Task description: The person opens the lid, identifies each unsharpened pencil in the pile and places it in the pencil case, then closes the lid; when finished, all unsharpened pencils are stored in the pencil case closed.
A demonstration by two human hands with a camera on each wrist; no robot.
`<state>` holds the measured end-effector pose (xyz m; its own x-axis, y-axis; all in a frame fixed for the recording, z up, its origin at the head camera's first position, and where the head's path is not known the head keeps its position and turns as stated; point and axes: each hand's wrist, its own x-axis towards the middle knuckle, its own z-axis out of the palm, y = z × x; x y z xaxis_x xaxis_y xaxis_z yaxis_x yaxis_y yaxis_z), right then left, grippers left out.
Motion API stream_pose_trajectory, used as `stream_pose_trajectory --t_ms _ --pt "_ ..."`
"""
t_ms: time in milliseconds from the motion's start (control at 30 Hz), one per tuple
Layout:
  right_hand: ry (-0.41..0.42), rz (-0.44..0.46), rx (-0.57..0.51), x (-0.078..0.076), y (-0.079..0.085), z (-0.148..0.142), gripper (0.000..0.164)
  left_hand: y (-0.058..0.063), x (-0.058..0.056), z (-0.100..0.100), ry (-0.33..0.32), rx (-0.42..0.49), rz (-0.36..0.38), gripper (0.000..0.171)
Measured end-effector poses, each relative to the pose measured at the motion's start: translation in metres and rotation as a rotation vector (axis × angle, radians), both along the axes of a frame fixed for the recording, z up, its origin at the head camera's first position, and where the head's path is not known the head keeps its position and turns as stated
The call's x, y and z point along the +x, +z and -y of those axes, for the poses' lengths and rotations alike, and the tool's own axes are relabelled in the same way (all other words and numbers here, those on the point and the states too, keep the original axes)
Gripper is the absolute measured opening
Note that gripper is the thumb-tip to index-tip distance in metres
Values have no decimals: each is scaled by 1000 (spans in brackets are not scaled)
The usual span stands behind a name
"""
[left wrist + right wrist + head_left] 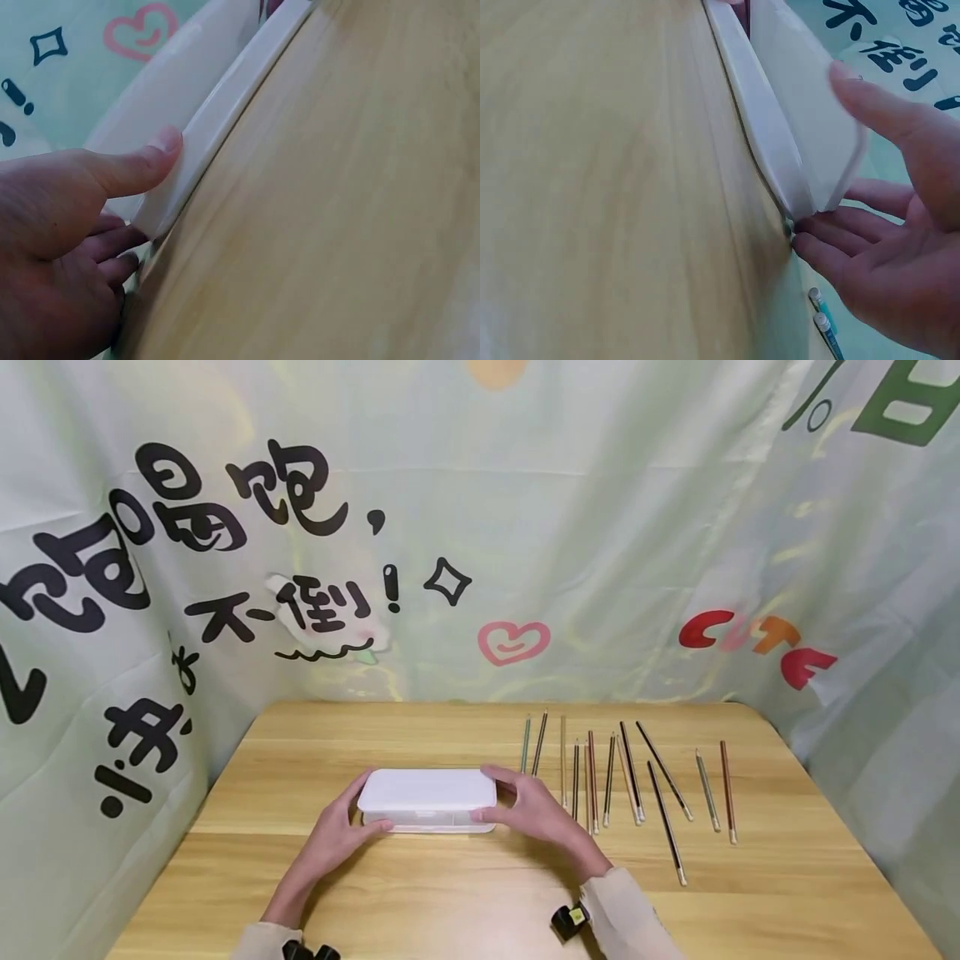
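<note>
An oblong white plastic box with a lid lies on the table, between both hands. The left hand grips its left end, with the thumb on the front edge and the other fingers at the end. At the right end, the right hand holds the box, fingertips against the lower part. In the wrist views the lid slants up from the lower part, with a gap between them. What is inside cannot be seen.
Several pencils, mostly dark with white ends, lie spread over the right half of the wooden table. A printed curtain hangs behind the table and along its sides.
</note>
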<state>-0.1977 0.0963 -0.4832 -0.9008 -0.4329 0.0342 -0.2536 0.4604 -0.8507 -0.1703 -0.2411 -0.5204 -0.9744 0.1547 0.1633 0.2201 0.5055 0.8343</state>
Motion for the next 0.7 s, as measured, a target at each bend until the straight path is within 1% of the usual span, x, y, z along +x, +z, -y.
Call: stream_pose_trajectory --t_ms 67,167,267,333,533,633,700 --pt "-29 2 -53 -2 0 0 75 1 0 3 -10 29 11 92" --pt "-91 -3 -129 -6 -2 3 64 1 0 4 0 34 12 89" --pt "-143 -25 -192 -12 -4 8 57 0 0 5 31 -10 -1 88" --pt "-170 -50 -210 -16 -4 12 55 0 -1 5 45 -47 -11 88" --pt "-240 -190 -226 -31 -3 19 41 -5 -4 12 32 -144 -95 86" --pt "-261 -224 -254 -40 -5 21 33 -8 -5 14 19 -149 -116 85" --pt "-284 -219 -280 -46 -7 23 26 -8 -5 13 11 -144 -128 85"
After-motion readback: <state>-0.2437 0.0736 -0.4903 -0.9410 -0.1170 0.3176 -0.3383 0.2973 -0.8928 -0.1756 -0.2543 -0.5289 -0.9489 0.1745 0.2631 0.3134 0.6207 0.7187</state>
